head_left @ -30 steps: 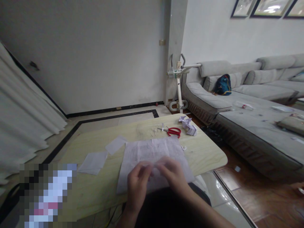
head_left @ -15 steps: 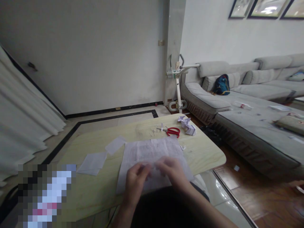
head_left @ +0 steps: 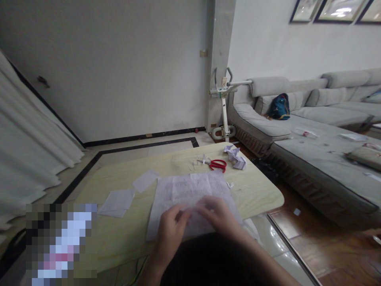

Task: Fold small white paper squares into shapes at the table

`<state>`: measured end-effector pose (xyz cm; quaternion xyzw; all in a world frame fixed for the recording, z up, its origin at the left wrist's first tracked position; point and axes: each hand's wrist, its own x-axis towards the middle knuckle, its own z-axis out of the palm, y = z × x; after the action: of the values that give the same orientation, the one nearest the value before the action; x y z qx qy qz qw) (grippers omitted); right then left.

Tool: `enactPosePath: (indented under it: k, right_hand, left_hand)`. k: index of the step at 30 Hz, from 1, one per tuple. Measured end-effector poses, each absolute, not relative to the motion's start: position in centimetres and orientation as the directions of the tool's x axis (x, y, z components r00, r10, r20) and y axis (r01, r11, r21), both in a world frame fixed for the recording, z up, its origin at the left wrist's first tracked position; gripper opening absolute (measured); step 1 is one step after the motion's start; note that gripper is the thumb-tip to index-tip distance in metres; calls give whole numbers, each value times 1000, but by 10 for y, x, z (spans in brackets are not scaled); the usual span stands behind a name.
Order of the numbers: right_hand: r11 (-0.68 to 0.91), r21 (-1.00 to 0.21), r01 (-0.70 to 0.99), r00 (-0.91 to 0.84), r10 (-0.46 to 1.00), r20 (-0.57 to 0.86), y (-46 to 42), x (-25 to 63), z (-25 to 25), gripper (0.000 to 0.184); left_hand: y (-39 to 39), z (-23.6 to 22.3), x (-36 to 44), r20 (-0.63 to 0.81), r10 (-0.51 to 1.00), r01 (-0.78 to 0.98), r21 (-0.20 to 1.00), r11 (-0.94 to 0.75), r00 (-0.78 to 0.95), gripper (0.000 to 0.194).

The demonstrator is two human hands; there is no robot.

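Observation:
My left hand and my right hand meet close together above a large printed sheet of paper near the table's front edge. The fingers of each hand are pinched. Whatever lies between them is too small and blurred to make out. Beyond the sheet lie red-handled scissors, with small thin scraps around their blades. Left of the sheet rest two smaller pieces of paper, one nearer and one farther.
Crumpled, folded paper sits at the far right of the pale wooden table. A small white scrap lies beside the sheet. Past the table stand a white exercise machine and a grey sofa holding a blue backpack.
My hands have come slightly closer together, with the fingertips now nearly touching. The papers and scissors have stayed in place; the view has shifted a little.

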<state>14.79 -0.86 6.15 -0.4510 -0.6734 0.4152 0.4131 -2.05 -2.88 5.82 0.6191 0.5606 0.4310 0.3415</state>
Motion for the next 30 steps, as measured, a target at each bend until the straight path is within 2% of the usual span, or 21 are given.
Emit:
enactPosePath:
  k: [5, 8, 13, 18, 24, 30]
  right_hand:
    - [348, -867, 356, -249, 930, 271, -8, 156, 69, 21]
    - [377, -861, 341, -282, 915, 288, -7, 162, 73, 18]
    - [416, -858, 300, -295, 896, 331, -10, 165, 77, 15]
    - [273, -955, 118, -224, 944, 242, -13, 154, 72, 34]
    - [156, -984, -83, -163, 972, 168, -11, 148, 67, 24]
    - [124, -987, -98, -178, 974, 140, -12, 147, 66, 22]
  left_hand:
    - [-30, 66, -23, 242, 970, 511, 833, -212, 8, 23]
    - [-31, 72, -22, 221, 974, 454, 865, -216, 42, 25]
    - [-33, 75, -18, 91, 994, 296, 949, -105, 60, 26]
    - [-34, 73, -14, 99, 995, 222, 971, -91, -25, 22]
    - [-34, 72, -14, 100, 993, 206, 975, -84, -69, 24]
    - [-35, 75, -13, 171, 983, 315, 939, -141, -68, 23]
